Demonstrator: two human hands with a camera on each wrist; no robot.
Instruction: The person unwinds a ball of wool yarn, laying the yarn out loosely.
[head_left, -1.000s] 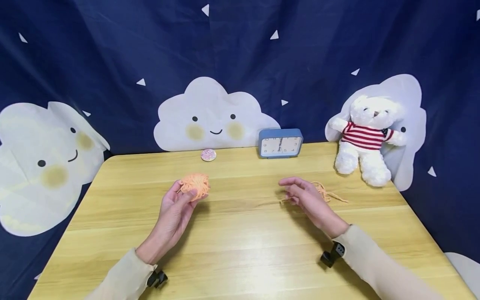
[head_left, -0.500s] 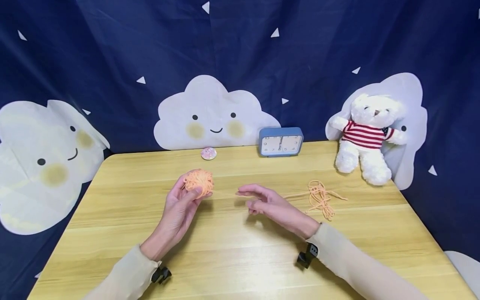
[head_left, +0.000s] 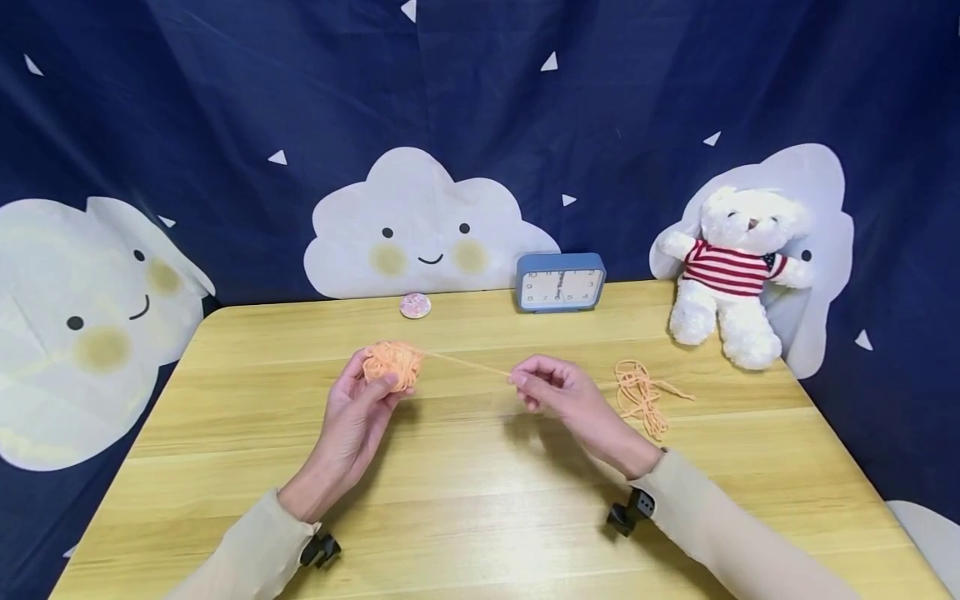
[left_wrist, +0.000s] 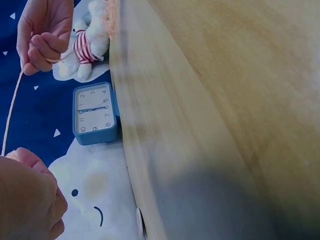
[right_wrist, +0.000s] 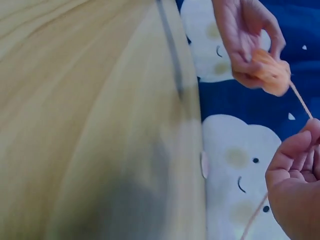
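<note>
A ball of orange yarn (head_left: 393,365) is gripped in my left hand (head_left: 358,425), thumb across its near side, raised over the table. From it a taut yarn strand (head_left: 468,362) runs to my right hand (head_left: 573,404), which pinches it between thumb and fingertips. Beyond that hand the strand leads on to a loose tangle of yarn (head_left: 640,396) lying on the table. In the right wrist view the yarn ball (right_wrist: 272,74) shows in the left hand's fingers, with the strand between both hands. The left wrist view hides the ball behind the left hand (left_wrist: 30,200).
On the wooden table (head_left: 450,517), a blue clock (head_left: 560,283) stands at the back edge. A small round pink disc (head_left: 415,306) lies left of it. A white teddy bear (head_left: 735,279) in a striped shirt sits at the back right, before a dark blue curtain (head_left: 637,100).
The right hand moved left past the tangle, then slightly back right, and now pinches the strand, which is drawn taut. The left hand keeps hold of the ball, which has turned a little.
</note>
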